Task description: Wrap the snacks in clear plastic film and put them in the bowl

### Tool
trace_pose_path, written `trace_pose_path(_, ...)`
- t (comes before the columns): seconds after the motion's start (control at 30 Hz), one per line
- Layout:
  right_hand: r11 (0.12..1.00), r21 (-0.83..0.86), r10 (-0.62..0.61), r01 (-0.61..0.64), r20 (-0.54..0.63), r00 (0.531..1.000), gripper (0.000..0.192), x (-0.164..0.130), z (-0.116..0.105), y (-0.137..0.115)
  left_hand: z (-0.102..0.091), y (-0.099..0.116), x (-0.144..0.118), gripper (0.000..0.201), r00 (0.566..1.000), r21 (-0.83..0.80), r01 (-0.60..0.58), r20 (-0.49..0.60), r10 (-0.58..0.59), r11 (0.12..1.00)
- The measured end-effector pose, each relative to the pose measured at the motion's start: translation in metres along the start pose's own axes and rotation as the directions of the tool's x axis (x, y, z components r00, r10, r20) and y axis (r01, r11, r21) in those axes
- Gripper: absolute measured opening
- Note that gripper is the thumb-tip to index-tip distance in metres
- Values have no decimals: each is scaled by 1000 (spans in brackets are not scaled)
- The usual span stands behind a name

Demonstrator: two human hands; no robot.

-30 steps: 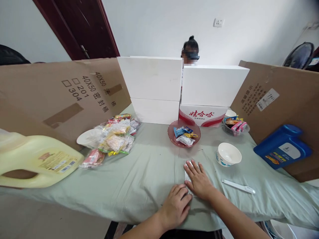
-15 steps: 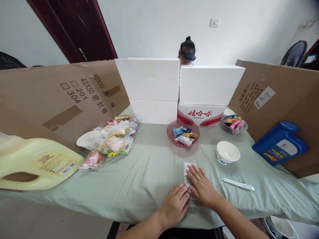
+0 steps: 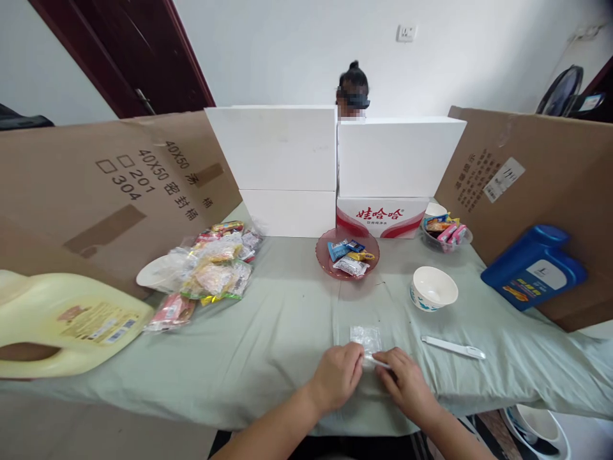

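Observation:
A small clear plastic bag (image 3: 365, 337) lies near the front of the cloth-covered table, its far part flat on the cloth. My left hand (image 3: 338, 375) is closed on the bag's near left edge, thumb and fingers pressed together. On the near right edge, my right hand (image 3: 406, 381) pinches the bag too. A thin whitish strip of the near edge runs between both hands. What the bag contains, if anything, I cannot make out. To the right lies a white slim cutter-like tool (image 3: 453, 347), apart from my hand. Behind it stands a white bowl with a blue pattern (image 3: 433, 291).
A pink glass bowl (image 3: 322, 265) holds several wrapped snacks. Bagged snacks (image 3: 218, 265) are heaped at left beside a pale yellow jug (image 3: 71, 319). A blue bottle (image 3: 534, 268) leans at right by a clear snack bowl (image 3: 445, 243). White boxes (image 3: 282, 153) screen a person (image 3: 353, 80).
My right hand, flat on the bag before, has drawn back and now pinches its near edge. The left hand has closed on the other side. The view has shifted slightly.

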State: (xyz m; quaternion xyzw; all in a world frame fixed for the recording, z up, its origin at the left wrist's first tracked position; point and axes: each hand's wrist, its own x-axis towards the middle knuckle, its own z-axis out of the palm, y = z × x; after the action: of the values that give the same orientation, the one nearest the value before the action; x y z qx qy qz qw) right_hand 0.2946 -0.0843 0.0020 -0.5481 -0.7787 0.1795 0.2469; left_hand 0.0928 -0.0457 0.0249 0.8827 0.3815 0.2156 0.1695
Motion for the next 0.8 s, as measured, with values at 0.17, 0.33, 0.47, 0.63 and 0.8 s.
trace_pose_path(0.17,922,-86,382,-379,22,924,28,32,2,-9,3,-4,37,15,909,97,406,63,-412,909)
trace_pose_path(0.33,859,-170,490,-482,3,872,29,49,3,-17,8,-5,51,22,849,177,506,73,-523,844)
trace_pose_path(0.47,827,-219,531,-518,-4,848,32,55,6,-20,14,-5,55,23,820,216,541,78,-567,813)
trace_pose_path(0.63,883,-285,347,-372,-135,928,37,49,16,-19,17,-4,60,21,800,251,556,97,-592,792)
trace_pose_path(0.8,936,-348,-104,42,-160,982,44,33,42,-13,16,-5,60,18,821,228,529,104,-561,817)
